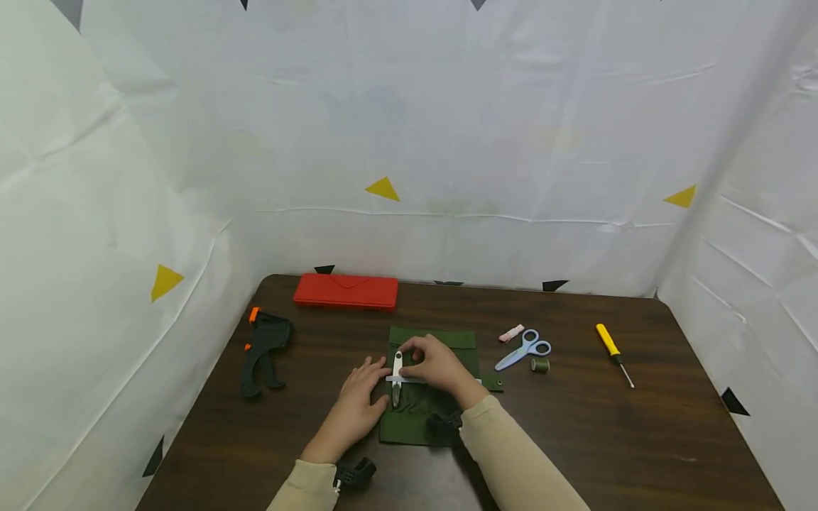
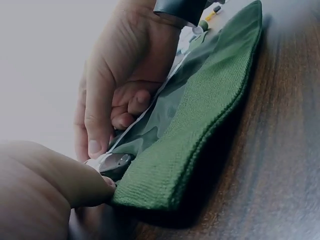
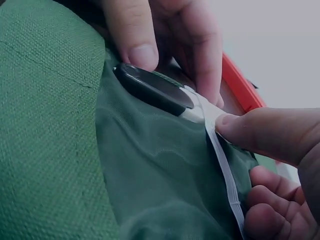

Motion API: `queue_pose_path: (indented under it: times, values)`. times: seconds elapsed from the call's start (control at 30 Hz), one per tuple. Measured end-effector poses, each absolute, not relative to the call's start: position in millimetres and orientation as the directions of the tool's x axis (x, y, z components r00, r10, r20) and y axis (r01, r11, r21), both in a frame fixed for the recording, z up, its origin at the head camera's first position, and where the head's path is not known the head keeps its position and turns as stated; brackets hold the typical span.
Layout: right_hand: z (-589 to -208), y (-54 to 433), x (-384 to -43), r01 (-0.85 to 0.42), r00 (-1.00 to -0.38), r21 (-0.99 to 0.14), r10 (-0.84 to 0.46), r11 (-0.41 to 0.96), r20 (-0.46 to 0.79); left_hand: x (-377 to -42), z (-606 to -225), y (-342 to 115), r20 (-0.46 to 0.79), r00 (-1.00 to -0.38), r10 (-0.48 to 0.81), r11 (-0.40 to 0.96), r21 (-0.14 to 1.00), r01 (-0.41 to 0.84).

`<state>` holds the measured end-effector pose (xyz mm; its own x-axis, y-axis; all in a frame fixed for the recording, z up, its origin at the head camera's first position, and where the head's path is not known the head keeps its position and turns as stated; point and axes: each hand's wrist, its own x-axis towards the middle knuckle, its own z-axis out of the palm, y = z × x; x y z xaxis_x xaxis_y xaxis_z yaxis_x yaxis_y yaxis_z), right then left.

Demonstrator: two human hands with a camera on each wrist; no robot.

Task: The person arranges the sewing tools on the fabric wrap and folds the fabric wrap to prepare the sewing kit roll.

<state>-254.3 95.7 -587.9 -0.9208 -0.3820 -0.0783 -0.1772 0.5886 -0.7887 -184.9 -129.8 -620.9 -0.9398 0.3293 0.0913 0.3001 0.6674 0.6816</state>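
On the brown table (image 1: 639,440), keep the green organizer (image 1: 415,430) flat, best steadied with the left hand (image 1: 359,397), spread loosely along its left edge, thumb by the dark end of the white-and-dark tool (image 1: 396,392), gripping nothing. With the right hand (image 1: 437,367), pinch the white end between thumb and fingertips, as now; ideally ease lengthwise, careful against twisting or bunching the white elastic strap (image 3: 227,180), apparently stretched across the tool. Of 2 containers, take the organizer first: find the tool lying at its left side. Then see the red case (image 1: 345,292), closed, with contents hidden.
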Motion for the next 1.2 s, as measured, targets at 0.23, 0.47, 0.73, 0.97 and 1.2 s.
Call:
queue_pose_path:
  times: [0.23, 0.47, 0.73, 0.97, 1.2]
  values:
    - [-588, 95, -254, -0.185, -0.915, -0.79, -0.397, 0.584, -0.079, -183, -615, -129, 0.089, -0.942, 0.323, 0.669, 0.683, 0.294]
    - [-588, 96, -252, -0.18, -0.915, -0.797, -0.396, 0.577, -0.08, -181, -614, -128, 0.08, -0.944, 0.319, 0.666, 0.691, 0.283]
    - [-588, 95, -253, -0.187, -0.917, -0.8, -0.393, 0.571, -0.066, -182, -613, -127, 0.079, -0.945, 0.317, 0.674, 0.682, 0.283]
    - [-585, 96, -252, -0.125, -0.911, -0.85, -0.398, 0.511, -0.105, -182, -615, -127, 0.094, -0.945, 0.312, 0.674, 0.679, 0.29]
    - [-571, 106, -242, -0.157, -0.925, -0.86, -0.377, 0.486, -0.044, -182, -616, -127, 0.127, -0.939, 0.319, 0.662, 0.68, 0.317]
